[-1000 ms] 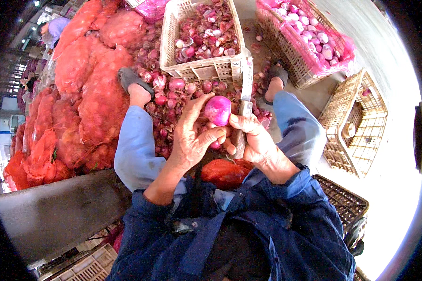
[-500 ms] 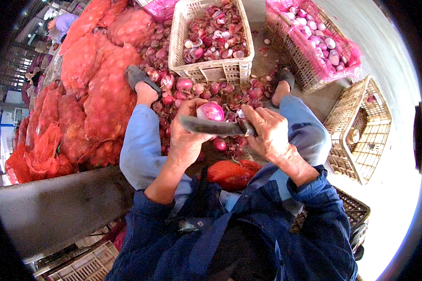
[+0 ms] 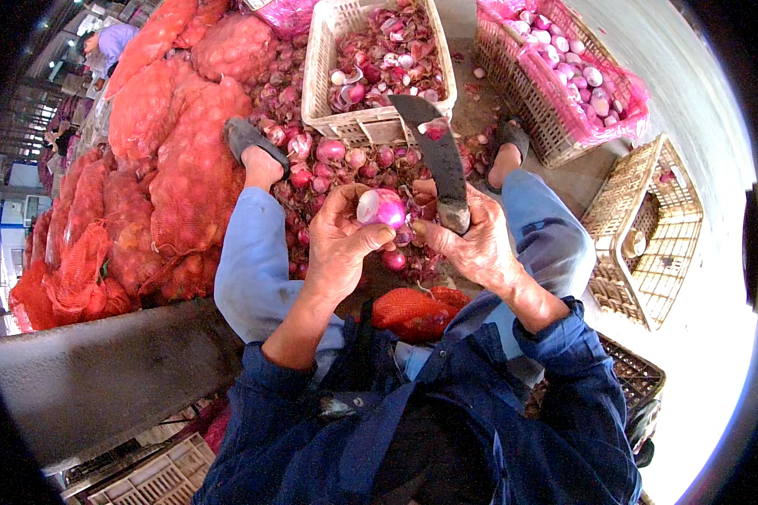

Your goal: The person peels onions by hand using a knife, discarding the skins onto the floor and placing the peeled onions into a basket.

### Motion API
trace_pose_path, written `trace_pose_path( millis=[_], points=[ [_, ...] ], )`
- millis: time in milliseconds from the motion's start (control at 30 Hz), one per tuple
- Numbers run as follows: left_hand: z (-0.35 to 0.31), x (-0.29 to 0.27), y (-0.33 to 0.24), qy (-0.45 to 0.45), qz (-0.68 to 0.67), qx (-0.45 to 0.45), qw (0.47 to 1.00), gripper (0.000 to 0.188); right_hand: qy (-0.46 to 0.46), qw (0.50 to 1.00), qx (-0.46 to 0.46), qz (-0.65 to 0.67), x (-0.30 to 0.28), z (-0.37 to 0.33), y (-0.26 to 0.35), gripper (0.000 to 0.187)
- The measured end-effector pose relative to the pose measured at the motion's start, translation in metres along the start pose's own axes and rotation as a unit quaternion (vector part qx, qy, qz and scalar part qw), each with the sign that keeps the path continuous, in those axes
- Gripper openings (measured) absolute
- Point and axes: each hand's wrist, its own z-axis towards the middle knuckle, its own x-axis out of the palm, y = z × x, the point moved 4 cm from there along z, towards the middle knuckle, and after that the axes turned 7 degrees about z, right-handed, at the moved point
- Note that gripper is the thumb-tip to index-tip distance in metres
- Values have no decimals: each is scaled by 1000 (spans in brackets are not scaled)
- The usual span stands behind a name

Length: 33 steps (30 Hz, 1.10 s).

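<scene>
Near the middle, just left of the right hand (image 3: 486,242), whose grip is wrapped round a dark, curved metal knife (image 3: 442,164), the left hand (image 3: 340,235) has its grip round a purple-and-white onion (image 3: 385,208), best steadied firmly with skin clear of the cutting edge.

1. A glossy, round purple onion (image 3: 384,208) is held on the left, a pale, bared patch turned toward its left side.
2. A dark, curved knife (image 3: 442,164) is held just to its right, handle near, tip pointed far and left; the blade is marked by a reddish patch.
</scene>
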Motion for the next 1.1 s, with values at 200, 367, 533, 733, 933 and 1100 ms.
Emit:
trace_pose_path(
  millis=[200, 367, 533, 733, 933, 1100],
  points=[
    [0, -1, 0, 20, 195, 108, 975, 61, 51, 998, 6, 33, 4, -1, 11, 26],
    [-4, 5, -10, 30, 286, 131, 949, 62, 50, 999, 8, -1, 5, -1, 9, 23],
    [-4, 7, -11, 12, 356, 129, 925, 54, 5, 1000, -23, -10, 10, -3, -1, 20],
    [-2, 4, -7, 13, 363, 119, 924, 48, 11, 1000, 21, -1, 11, -5, 0, 20],
    [-4, 9, -13, 57, 273, 79, 957, 47, -6, 994, 102, 40, 8, -4, -6, 21],
    [-4, 2, -13, 81, 257, 58, 961, 49, -23, 998, 64, 12, 9, -3, 1, 6]
  ],
)
